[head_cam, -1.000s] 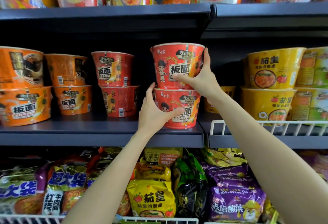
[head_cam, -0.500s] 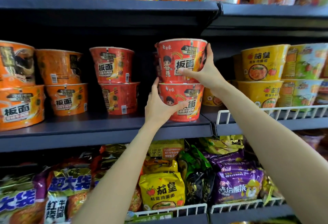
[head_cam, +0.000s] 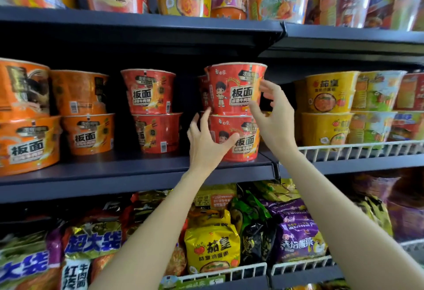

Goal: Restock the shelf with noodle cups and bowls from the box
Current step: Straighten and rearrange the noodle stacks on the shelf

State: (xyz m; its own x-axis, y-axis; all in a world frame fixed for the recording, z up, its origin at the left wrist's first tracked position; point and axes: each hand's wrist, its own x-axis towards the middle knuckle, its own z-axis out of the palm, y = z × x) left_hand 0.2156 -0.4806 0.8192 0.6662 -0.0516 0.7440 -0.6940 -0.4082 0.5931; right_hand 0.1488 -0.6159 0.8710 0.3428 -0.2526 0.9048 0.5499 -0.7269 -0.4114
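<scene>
Two red noodle bowls are stacked at the right end of the dark middle shelf (head_cam: 114, 170). The upper red bowl (head_cam: 231, 87) stands upright on the lower red bowl (head_cam: 243, 145). My left hand (head_cam: 206, 145) touches the lower bowl's left side, with the thumb across its front and the fingers straight up. My right hand (head_cam: 275, 117) hovers at the upper bowl's right side with its fingers spread and blurred, holding nothing. More red bowls stand hidden behind this stack. The box is out of view.
To the left stand another red bowl stack (head_cam: 149, 92) and orange bowl stacks (head_cam: 80, 92). Yellow bowls (head_cam: 330, 92) sit to the right behind a white wire fence (head_cam: 358, 149). Cups fill the top shelf (head_cam: 160, 23); noodle packets (head_cam: 211, 248) crowd the shelf below.
My right hand has let go of the upper red bowl and drawn back with its fingers spread. My left hand's fingers have loosened on the lower bowl. The stack has not moved.
</scene>
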